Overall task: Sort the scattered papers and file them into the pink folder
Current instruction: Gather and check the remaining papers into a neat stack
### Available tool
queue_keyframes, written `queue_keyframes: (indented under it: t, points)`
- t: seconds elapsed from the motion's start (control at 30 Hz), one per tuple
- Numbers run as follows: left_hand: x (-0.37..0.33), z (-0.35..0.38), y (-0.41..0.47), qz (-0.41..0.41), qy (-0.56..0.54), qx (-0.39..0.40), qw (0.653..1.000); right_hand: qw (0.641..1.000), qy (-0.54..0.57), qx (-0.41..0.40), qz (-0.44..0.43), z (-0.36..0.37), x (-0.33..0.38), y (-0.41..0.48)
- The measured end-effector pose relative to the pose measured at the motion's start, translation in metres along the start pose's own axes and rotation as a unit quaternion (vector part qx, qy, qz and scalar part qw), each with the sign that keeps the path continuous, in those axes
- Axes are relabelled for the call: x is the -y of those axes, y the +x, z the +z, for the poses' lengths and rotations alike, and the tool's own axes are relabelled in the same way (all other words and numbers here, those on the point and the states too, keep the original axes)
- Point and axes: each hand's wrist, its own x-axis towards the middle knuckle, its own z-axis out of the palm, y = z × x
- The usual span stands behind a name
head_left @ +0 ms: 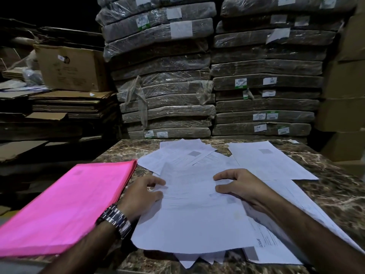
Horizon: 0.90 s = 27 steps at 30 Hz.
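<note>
A shut pink folder (65,206) lies at the left of the marble table (325,194), hanging over its left edge. White printed papers (193,220) lie scattered and overlapping across the middle and right. My left hand (142,194), with a metal watch on the wrist, pinches the left edge of the top sheet between curled fingers and thumb. My right hand (239,186) grips the same sheet's right side, fingers curled over it and thumb below. More sheets (185,155) fan out behind, and one sheet (270,161) lies apart at the far right.
Tall stacks of plastic-wrapped bundles (166,86) rise right behind the table. Flattened cardboard (73,103) and a brown box (73,68) stand at the left, more boxes (343,107) at the right. The room is dim.
</note>
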Motion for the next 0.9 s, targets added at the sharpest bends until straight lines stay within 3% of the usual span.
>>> queue_keyframes:
  t: [0.23,0.47,0.67,0.8,0.9]
  points:
    - [0.019,-0.008,-0.008,-0.010,0.110,-0.032,0.993,0.974,-0.218,-0.016,-0.057,0.028,-0.012,0.013]
    - [0.014,-0.003,-0.005,0.012,0.210,-0.017,0.978,0.958,-0.275,-0.039,-0.078,0.034,-0.019,0.015]
    - [0.000,0.008,0.011,0.018,0.360,-0.027,0.932,0.940,-0.317,-0.104,-0.066,0.011,-0.014,0.020]
    - [-0.040,0.037,0.030,0.082,0.304,0.015,0.949,0.952,-0.269,-0.142,-0.011,-0.040,-0.012,0.031]
    - [-0.084,0.072,0.044,0.119,0.195,0.086,0.970,0.930,-0.290,-0.224,0.032,-0.093,-0.025,0.048]
